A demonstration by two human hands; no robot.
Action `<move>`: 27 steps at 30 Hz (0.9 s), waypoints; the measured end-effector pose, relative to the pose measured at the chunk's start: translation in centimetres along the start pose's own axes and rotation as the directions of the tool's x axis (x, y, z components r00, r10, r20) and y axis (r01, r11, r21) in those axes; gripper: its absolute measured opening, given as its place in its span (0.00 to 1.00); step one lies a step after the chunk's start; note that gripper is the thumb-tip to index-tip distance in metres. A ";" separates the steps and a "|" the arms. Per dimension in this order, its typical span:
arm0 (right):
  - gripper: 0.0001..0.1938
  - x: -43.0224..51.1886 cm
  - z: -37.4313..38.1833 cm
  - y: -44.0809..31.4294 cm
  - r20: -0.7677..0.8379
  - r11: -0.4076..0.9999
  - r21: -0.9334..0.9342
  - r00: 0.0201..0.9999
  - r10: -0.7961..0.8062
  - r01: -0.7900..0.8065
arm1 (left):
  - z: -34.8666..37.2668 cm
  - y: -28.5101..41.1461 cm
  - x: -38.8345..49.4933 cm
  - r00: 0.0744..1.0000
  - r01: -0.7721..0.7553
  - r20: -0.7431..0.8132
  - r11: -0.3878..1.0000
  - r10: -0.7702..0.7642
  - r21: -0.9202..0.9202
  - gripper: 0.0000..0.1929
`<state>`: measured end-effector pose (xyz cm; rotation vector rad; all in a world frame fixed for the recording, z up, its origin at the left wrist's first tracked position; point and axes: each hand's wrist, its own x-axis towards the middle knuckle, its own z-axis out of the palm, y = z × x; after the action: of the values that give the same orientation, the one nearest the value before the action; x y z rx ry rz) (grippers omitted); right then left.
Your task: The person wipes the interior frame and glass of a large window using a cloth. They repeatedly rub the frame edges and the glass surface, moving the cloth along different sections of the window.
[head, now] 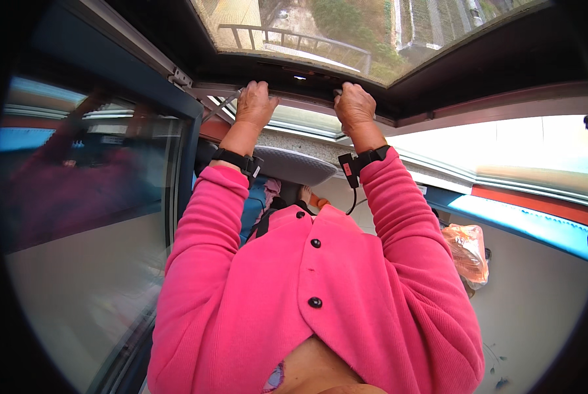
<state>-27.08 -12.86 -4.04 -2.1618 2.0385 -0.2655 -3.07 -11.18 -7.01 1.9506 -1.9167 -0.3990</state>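
A dark-framed window screen [323,47] fills the top of the view, its mesh showing greenery and a railing outside. Both my arms reach up to the lower bar of its dark frame [294,74]. My left hand [257,103] is closed over the bar near its left end, fingertips hidden. My right hand [355,106] grips the same bar farther right, beside a small dark part partly covered by the fingers. Below the bar, between my hands, shows a pale window track [309,120]. A thin metal stay [220,106] slants down just left of my left hand.
An open glass casement [97,162] with a dark frame stands at the left, reflecting my pink sleeves. Under the sill is a grey padded board [294,165]. A blue shelf edge [530,216] and an orange plastic bag [469,251] are at the right.
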 end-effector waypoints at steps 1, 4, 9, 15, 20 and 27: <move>0.11 -0.1 0.1 -0.4 -0.037 0.999 0.039 0.999 0.023 -0.022 | -0.1 0.2 0.0 1.000 -0.003 0.012 1.000 0.003 -0.005 0.18; 0.15 -1.3 -0.2 -0.9 -0.132 0.878 0.425 0.975 -0.179 0.219 | -0.9 0.4 0.1 0.999 0.010 0.049 1.000 -0.010 0.008 0.18; 0.17 -4.4 -3.7 3.9 -0.192 0.973 0.226 0.977 0.092 -0.047 | -3.0 -0.2 0.2 0.997 0.015 0.067 0.991 -0.024 0.131 0.19; 0.13 -4.4 -2.6 4.3 -0.261 0.986 0.133 0.963 -0.061 0.099 | -3.2 0.1 1.3 0.955 -0.060 0.295 0.951 -0.034 0.305 0.26; 0.13 -2.3 -0.7 0.5 -0.172 0.999 -0.032 0.985 0.002 -0.008 | -2.9 -0.2 1.3 0.967 -0.081 0.256 0.947 -0.002 0.312 0.25; 0.11 -0.6 -1.2 -0.4 0.054 0.997 -0.028 0.996 0.076 -0.074 | -2.6 -0.2 1.2 0.982 -0.032 0.186 0.965 -0.017 0.260 0.24</move>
<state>-27.01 -12.18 -2.76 -2.0779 2.0989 -0.1688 -1.68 -12.19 -4.76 2.1362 -2.1920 -0.3521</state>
